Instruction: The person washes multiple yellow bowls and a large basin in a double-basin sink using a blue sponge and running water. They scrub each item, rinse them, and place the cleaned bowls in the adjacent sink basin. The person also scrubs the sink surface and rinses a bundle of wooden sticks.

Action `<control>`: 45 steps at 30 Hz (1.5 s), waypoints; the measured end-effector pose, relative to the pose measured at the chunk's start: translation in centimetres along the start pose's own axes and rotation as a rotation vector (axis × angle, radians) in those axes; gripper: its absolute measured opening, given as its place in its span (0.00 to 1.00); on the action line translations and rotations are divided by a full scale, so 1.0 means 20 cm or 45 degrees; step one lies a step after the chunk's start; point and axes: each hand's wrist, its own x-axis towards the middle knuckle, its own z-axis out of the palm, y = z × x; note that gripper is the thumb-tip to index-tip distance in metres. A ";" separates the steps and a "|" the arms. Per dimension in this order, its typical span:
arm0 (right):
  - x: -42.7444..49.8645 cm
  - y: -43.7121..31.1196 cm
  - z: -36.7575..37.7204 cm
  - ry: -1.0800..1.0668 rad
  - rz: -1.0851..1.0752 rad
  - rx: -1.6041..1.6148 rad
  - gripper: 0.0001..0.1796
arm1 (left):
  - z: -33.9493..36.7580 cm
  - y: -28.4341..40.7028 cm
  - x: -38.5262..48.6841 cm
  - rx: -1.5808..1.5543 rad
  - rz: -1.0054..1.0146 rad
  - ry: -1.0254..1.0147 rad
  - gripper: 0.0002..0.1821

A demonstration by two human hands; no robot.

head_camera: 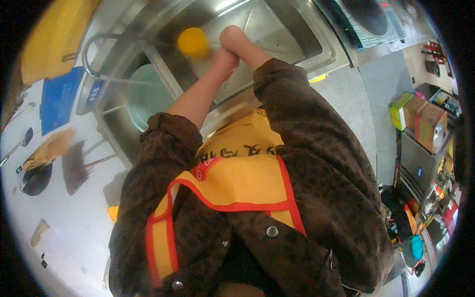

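Observation:
My right hand [233,39] and my left hand [226,61] are pressed together over the large basin of a stainless steel sink [256,22]. The right hand is curled and lies just beyond the left. Anything between the palms is hidden. A round yellow container [193,42], blurred, is in the basin to the left of my hands and apart from them. In the smaller left basin sits a pale green round tub [148,92], partly covered by my left forearm.
A curved metal faucet [86,52] rises at the sink's left. A cooktop with black glass [365,15] stands at the upper right. Cardboard boxes [426,118] rest on a metal cabinet at right. A broom [74,167] and a ladle [26,137] are at left.

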 end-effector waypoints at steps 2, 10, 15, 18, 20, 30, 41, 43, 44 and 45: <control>-0.04 -0.04 0.01 0.043 0.229 0.188 0.11 | 0.07 -0.10 0.04 -0.238 -0.066 -0.029 0.12; -0.14 0.03 -0.17 0.159 0.475 0.571 0.17 | -0.34 0.13 0.00 0.018 0.083 -0.393 0.17; -0.42 0.19 -0.43 0.298 0.592 1.084 0.19 | -0.64 0.22 0.04 -1.074 -0.541 -0.675 0.14; -0.59 0.28 -0.54 0.199 0.676 1.760 0.19 | -0.55 0.18 0.08 -1.290 -0.475 -0.295 0.13; -0.66 0.29 -0.56 0.354 0.592 0.963 0.19 | -0.51 0.16 0.10 -1.298 0.032 -0.157 0.14; -0.65 0.02 -0.58 0.340 0.729 2.915 0.18 | -0.41 0.59 -0.05 -1.860 -0.270 -1.188 0.14; -1.04 0.51 -0.87 1.048 0.714 0.076 0.19 | -0.38 0.36 -0.06 -1.290 -0.417 -0.697 0.19; -1.14 0.65 -0.78 0.704 0.744 -0.313 0.23 | -0.35 0.31 -0.06 -1.367 -0.534 -0.636 0.18; -1.18 0.71 -0.71 0.520 0.805 -0.332 0.25 | -0.32 0.29 -0.08 -1.320 -0.545 -0.596 0.18; -1.19 0.75 -0.64 0.344 0.891 -0.339 0.28 | -0.30 0.28 -0.10 -1.295 -0.511 -0.583 0.18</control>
